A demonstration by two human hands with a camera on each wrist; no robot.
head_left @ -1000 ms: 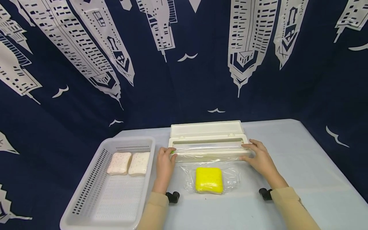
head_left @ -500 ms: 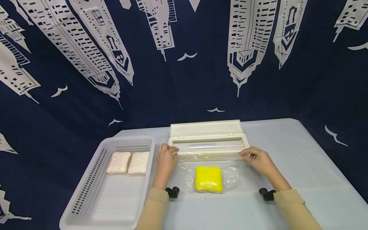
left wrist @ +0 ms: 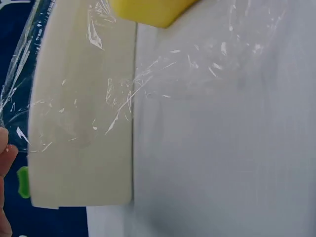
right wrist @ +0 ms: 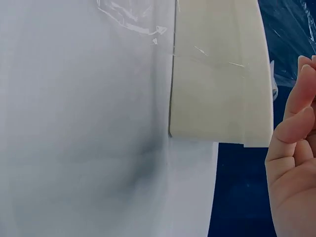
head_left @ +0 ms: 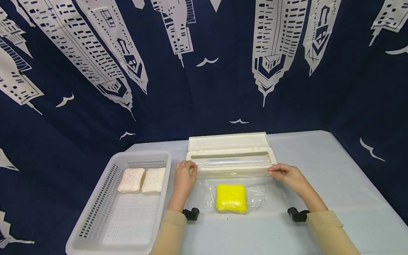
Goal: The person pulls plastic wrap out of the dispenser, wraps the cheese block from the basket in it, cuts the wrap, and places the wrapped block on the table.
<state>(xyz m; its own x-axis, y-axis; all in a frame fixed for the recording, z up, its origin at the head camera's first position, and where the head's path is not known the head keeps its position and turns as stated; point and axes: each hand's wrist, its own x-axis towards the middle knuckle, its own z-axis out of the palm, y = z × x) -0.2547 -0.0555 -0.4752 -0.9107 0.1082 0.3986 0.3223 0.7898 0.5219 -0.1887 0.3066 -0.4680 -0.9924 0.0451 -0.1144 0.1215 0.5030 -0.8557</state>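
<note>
The left grip (head_left: pixel 185 177) and the right grip (head_left: pixel 290 177) both pinch the clear wrap (left wrist: pixel 116 116), 1 at each side, by the open white box (head_left: pixel 228 142). The yellow block (head_left: pixel 231 198) lies on the surface (head_left: pixel 248 232), near the box's front.

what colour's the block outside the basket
The block is yellow on top, clearest in the head view.
</note>
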